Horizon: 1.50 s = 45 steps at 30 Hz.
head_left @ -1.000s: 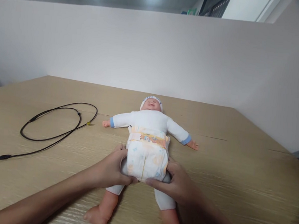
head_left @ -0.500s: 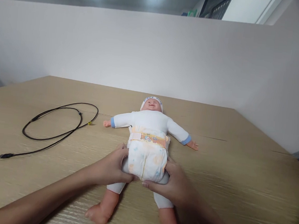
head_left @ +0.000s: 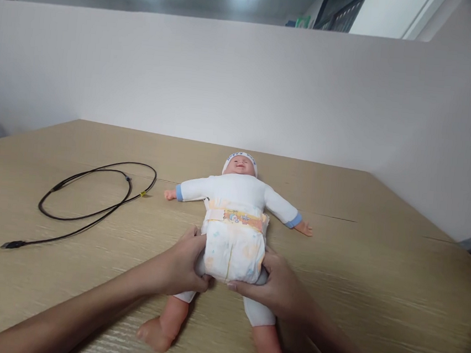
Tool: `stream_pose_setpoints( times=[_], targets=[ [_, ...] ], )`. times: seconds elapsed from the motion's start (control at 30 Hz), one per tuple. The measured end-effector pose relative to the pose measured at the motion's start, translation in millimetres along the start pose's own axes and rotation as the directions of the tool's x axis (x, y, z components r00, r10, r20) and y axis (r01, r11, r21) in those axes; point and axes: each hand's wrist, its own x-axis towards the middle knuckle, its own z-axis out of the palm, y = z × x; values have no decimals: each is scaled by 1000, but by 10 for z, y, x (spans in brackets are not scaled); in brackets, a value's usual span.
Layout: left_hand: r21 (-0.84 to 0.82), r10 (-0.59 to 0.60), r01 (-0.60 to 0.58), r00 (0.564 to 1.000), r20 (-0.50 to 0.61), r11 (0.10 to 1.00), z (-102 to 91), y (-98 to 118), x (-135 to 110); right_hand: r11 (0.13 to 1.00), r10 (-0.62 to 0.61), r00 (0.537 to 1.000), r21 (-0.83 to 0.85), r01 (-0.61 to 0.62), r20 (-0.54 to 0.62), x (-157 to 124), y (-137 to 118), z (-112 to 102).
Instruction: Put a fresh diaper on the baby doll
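Roughly at centre frame, the doll [head_left: 238,193] lay on its back on the wooden table [head_left: 375,279], head toward the top of the frame, arms spread, bare legs pointing to the bottom edge. A white printed diaper [head_left: 234,248] sat round its hips, with an orange strip across the waistband. The left hand [head_left: 183,266] was closed on the diaper's lower left side, thumb on the front, fingers tucked under by the thigh. The right hand [head_left: 281,286] gripped the lower right side the same way, fingertips curled under the crotch edge. A black cable [head_left: 92,196] lay looped at centre left, well apart from the doll, and a white partition [head_left: 244,83] ran across the upper half. The doll was probably light, with hard plastic limbs and a soft cloth-covered torso, so it would likely slide on the smooth tabletop and flop at the joints. The diaper looked soft, padded and thin-skinned, and could bunch or tear if pulled at one spot. The best hold seemed to be the hips, one hand each side, or the waistband, not the legs.
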Motion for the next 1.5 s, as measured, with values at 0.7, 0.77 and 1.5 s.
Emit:
stream_pose_setpoints(
  times=[0.7, 0.77, 1.5],
  targets=[
    [-135, 37, -39, 999, -15, 990, -7, -16, -22, 1000, -28, 1000, -4, 28, 5, 2, 66, -15],
    [-128, 55, -56, 998, -5, 990, -16, -17, -25, 999, -38, 999, -8, 38, 3, 3, 65, -12],
    [-232, 146, -107, 977, 158, 967, -259, -226, 72, 998, -54, 995, 30, 52, 88, -4, 27, -119]
  ],
)
